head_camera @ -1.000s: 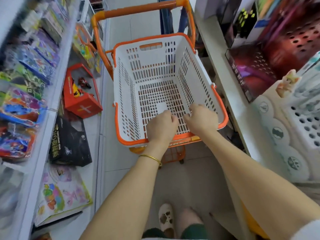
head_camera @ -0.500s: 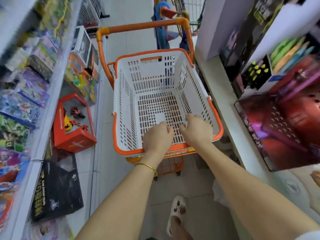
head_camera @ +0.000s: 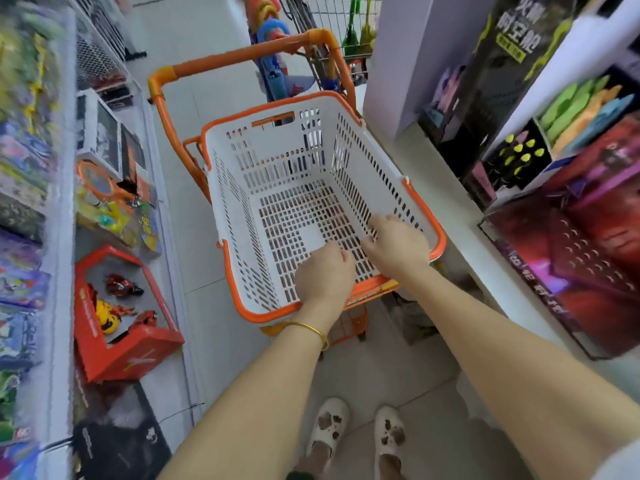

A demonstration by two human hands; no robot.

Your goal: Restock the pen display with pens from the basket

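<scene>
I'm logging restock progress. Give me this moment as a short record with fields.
basket: white slotted plastic basket with orange rim, on orange tube-handled trolley
pens in basket: none visible
left grip: over basket's near end, fingers curled, contents hidden
right grip: beside left, fingers curled, contents hidden
nearby: red perforated panel at right, blurred

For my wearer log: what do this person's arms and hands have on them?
Bare forearms, no gloves. A thin gold bangle circles the wrist of the left hand. The right hand shows nothing worn; a white sleeve edges that upper arm.
</scene>
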